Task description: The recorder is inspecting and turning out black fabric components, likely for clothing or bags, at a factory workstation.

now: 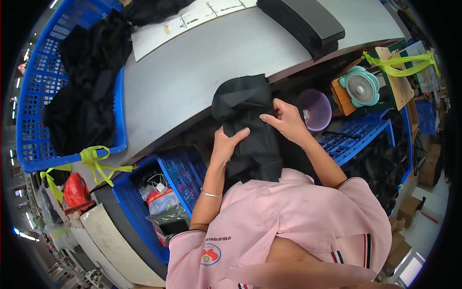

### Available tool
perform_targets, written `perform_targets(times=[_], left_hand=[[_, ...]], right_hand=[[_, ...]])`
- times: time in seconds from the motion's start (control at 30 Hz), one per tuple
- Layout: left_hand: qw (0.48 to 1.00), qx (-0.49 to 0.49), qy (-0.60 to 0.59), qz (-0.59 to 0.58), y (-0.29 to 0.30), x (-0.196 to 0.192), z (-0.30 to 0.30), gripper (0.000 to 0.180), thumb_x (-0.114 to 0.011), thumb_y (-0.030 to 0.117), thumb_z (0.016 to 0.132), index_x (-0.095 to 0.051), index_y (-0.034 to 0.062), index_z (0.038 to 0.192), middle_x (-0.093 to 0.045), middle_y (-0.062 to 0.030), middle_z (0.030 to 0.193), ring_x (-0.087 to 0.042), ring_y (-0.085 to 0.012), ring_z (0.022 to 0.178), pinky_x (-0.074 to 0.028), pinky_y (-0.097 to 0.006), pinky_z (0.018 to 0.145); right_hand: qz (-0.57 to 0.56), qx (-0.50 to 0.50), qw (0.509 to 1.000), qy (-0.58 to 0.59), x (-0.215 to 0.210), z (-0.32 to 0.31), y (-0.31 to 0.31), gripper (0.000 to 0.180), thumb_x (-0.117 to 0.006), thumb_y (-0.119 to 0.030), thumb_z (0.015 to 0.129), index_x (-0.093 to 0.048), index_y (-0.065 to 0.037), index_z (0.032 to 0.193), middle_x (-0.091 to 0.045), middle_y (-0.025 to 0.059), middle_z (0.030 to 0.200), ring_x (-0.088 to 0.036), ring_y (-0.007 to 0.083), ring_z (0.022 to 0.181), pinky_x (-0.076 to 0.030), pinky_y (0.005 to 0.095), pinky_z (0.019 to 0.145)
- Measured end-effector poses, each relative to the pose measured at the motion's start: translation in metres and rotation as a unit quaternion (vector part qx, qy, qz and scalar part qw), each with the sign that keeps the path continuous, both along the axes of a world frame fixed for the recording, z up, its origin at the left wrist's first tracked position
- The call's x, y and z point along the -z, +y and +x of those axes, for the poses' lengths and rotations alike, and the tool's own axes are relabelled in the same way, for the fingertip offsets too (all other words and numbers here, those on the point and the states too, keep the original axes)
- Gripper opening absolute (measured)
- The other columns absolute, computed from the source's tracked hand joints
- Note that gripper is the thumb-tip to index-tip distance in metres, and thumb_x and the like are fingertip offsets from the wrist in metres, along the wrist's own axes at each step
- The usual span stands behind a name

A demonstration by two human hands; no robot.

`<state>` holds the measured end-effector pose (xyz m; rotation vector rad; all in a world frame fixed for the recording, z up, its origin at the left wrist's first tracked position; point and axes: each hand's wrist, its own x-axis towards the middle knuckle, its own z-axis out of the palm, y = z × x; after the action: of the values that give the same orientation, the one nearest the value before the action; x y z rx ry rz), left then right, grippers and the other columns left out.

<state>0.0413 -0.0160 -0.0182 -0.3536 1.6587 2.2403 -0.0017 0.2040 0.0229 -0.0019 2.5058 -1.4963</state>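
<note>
Between my hands is a piece of black fabric (255, 137), draped from the table's front edge down toward my lap. My left hand (228, 143) grips its left side, thumb on top and fingers hidden behind the cloth. My right hand (287, 120) pinches the right side, with the thumb pointing inward and the fingers curled. The cloth's upper end is folded over and rests against the table edge. Whether it is a finished garment or a cut part, I cannot tell.
The grey table (192, 79) carries a stack of folded black cloth (303, 26) and a marked white board (178, 26). A blue basket (120, 115) of black fabric stands left. Below are another blue basket (132, 207) and a purple bin (315, 108). A turquoise fan (361, 86) is at right.
</note>
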Motion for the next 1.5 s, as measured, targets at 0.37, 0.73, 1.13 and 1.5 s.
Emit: perform_targets(times=[0.37,0.73,1.13,1.5], left_hand=[[0.996,-0.029,-0.044,0.068,-0.013,0.007,0.004,0.035,-0.077,0.017,0.090,-0.067,-0.0037,0.117,-0.072,-0.0098,0.109,-0.070,-0.0160,0.093,-0.056,-0.029,0.084],[0.987,0.002,0.020,0.160,-0.017,0.027,-0.007,0.039,-0.068,0.013,0.098,-0.060,-0.0009,0.133,-0.069,-0.0079,0.123,-0.066,-0.0144,0.108,-0.050,-0.029,0.097],[0.988,0.007,0.077,0.137,0.012,0.004,0.013,0.040,-0.061,0.006,0.099,-0.054,-0.0039,0.137,-0.063,-0.0117,0.132,-0.061,-0.0194,0.118,-0.046,-0.033,0.105],[0.992,0.107,-0.059,0.037,0.050,-0.008,0.046,0.043,-0.071,-0.002,0.089,-0.059,-0.0012,0.130,-0.069,-0.0114,0.120,-0.068,-0.0189,0.103,-0.054,-0.033,0.091]], right_hand=[[-0.257,0.032,0.966,-0.014,0.006,-0.005,-0.003,0.037,-0.082,-0.023,0.079,-0.058,0.005,0.081,-0.055,0.0112,0.065,-0.050,0.0100,0.063,-0.043,0.0348,0.058],[-0.454,-0.040,0.843,-0.284,-0.018,0.012,0.025,0.034,-0.063,-0.035,0.100,-0.067,-0.002,0.107,-0.068,0.0022,0.085,-0.064,0.0122,0.071,-0.053,0.0276,0.066],[-0.262,0.031,0.958,-0.111,0.006,0.057,0.033,0.025,-0.072,-0.024,0.093,-0.071,-0.001,0.101,-0.067,0.0005,0.089,-0.055,0.0035,0.084,-0.048,0.0281,0.074],[-0.193,0.216,0.946,0.144,-0.006,0.081,0.044,0.028,-0.069,-0.012,0.089,-0.071,-0.001,0.115,-0.074,0.0184,0.099,-0.074,0.0253,0.092,-0.053,0.0326,0.083]])
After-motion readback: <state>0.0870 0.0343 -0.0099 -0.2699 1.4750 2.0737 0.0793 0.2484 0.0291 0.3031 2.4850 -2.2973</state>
